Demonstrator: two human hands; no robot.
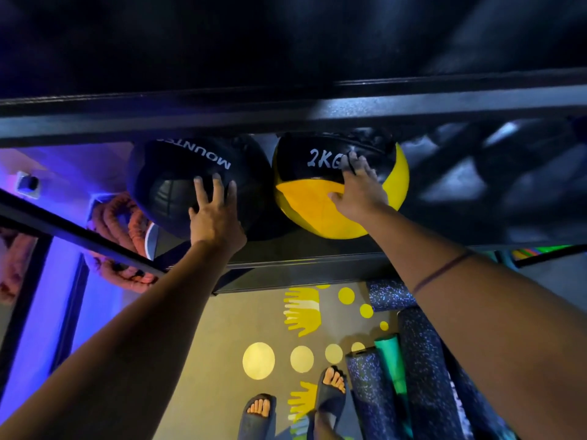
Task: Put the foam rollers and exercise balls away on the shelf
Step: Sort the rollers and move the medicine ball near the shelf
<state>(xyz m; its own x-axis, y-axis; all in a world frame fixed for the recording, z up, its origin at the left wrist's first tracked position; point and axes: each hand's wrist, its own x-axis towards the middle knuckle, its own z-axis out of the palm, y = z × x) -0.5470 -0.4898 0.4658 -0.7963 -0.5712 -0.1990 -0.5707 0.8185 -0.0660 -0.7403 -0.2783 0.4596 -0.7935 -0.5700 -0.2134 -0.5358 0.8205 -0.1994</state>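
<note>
Two exercise balls sit side by side on a black metal shelf [301, 265]. The left one is a black ball [171, 182] with white lettering; my left hand [216, 214] lies flat on its front with the fingers spread. The right one is a yellow and black ball [311, 208] marked 2KG; my right hand [359, 185] presses on its upper right side, fingers apart. Neither hand closes around a ball. Several dark speckled foam rollers [425, 369] and a teal roller [392, 363] lie on the floor at the lower right, beside my feet.
A shelf beam [286, 112] crosses just above the balls. A coiled orange rope [120, 223] hangs left of the black ball. A black side bar [79, 233] slants across the left. Dark bulky items fill the shelf to the right. The floor has yellow dot and hand markings [259, 360].
</note>
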